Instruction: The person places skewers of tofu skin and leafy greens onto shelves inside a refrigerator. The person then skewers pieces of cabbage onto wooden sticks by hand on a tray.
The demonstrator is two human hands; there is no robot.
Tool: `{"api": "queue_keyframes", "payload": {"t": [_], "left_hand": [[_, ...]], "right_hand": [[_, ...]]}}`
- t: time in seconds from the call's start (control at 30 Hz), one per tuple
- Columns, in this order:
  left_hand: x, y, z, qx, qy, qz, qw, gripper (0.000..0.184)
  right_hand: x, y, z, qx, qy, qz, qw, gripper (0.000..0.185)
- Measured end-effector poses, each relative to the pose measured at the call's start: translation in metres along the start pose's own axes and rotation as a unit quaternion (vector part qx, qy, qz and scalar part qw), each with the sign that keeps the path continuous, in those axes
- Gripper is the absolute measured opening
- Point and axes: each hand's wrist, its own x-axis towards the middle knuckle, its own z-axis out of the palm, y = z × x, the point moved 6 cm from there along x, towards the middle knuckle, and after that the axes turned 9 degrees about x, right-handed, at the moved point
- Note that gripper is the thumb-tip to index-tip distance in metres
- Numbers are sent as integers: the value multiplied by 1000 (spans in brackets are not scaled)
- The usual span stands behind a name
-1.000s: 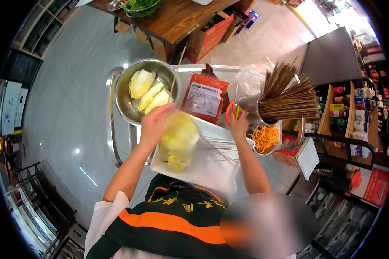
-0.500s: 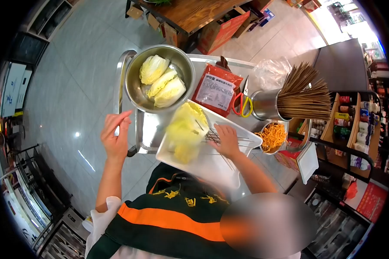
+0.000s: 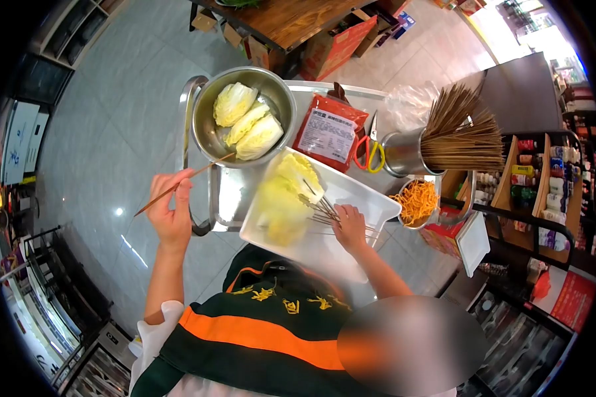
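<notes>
My left hand point(image 3: 170, 205), off the metal tray's left side, pinches a thin wooden skewer point(image 3: 198, 171). Its far tip reaches over the rim of a steel bowl point(image 3: 204, 147) holding a few pale yellow-green cabbage pieces point(image 3: 258, 137). Over the white tray point(image 3: 328, 248), my right hand point(image 3: 351, 228) has its fingers closed around the ends of several skewers point(image 3: 323, 213). The other ends of these skewers meet leafy cabbage point(image 3: 301, 177) in the tray; part of that cabbage is blurred. My right palm is hidden from above.
A red seasoning packet point(image 3: 328, 135), scissors point(image 3: 376, 155) and a metal canister point(image 3: 404, 153) of skewers stand on the metal tray point(image 3: 228, 198). Orange shreds point(image 3: 417, 202) fill a small bowl on the right. Beyond is a wooden table point(image 3: 288, 23); shelves point(image 3: 530, 185) flank the right.
The skewer in my left hand now shows plainly, tilted toward the bowl. My right hand has shifted slightly right and down, its fingers curling in, and the skewers beside it are more bunched.
</notes>
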Motion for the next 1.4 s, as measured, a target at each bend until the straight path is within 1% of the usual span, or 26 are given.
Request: {"api": "queue_keyframes", "payload": {"t": [0.07,0.1,0.17,0.2,0.27,0.3,0.37,0.4,0.47,0.5,0.57,0.77,0.9,0.97,1.1,1.17,1.2,1.27,1.33,1.4], "left_hand": [[0,2,0,2,-2,1,1000,11],[0,3,-1,7,-3,2,1000,11],[0,5,-2,15,-1,10,1000,11],[0,5,-2,22,1,16,1000,11],[0,6,-5,19,1,17,1000,11],[-1,6,-5,15,1,17,1000,11],[-2,5,-5,14,3,16,1000,11],[-2,4,-5,13,6,14,1000,11],[-2,5,-7,16,9,17,1000,11],[-3,5,-7,18,11,20,1000,11],[-4,4,-7,16,10,22,1000,11],[-4,7,-7,20,6,24,1000,11],[-5,5,-9,20,11,19,1000,11],[-5,4,-8,23,10,21,999,11],[-5,6,-7,34,5,21,999,10],[-4,5,-7,31,5,20,999,10],[-4,5,-6,30,6,18,999,10],[-5,5,-6,34,1,15,999,11],[-5,5,-5,37,-5,13,999,12],[-5,7,-4,45,8,34,998,10]], "right_hand": [[4,3,4,16,14,15,1000,27],[6,5,7,16,15,15,1000,27],[9,8,13,78,21,10,997,16],[10,9,16,78,22,8,997,16],[10,15,8,131,110,36,985,8],[10,16,6,131,111,36,985,8],[14,17,-1,190,105,51,975,6],[13,19,-3,191,106,50,975,6],[13,30,1,308,56,102,944,6],[14,34,-1,308,55,101,944,6],[19,35,-5,249,34,48,967,9],[35,49,2,290,-17,59,955,11],[45,49,-3,306,-11,89,948,10],[45,46,-3,212,-16,10,977,9],[45,39,0,185,3,8,983,9],[48,13,-25,69,156,-38,985,10],[47,9,-26,69,157,-37,985,10],[43,-9,-15,-1,75,-100,992,15],[43,-20,-4,-9,66,-100,993,14],[41,-21,3,-18,58,-100,993,14]]}}
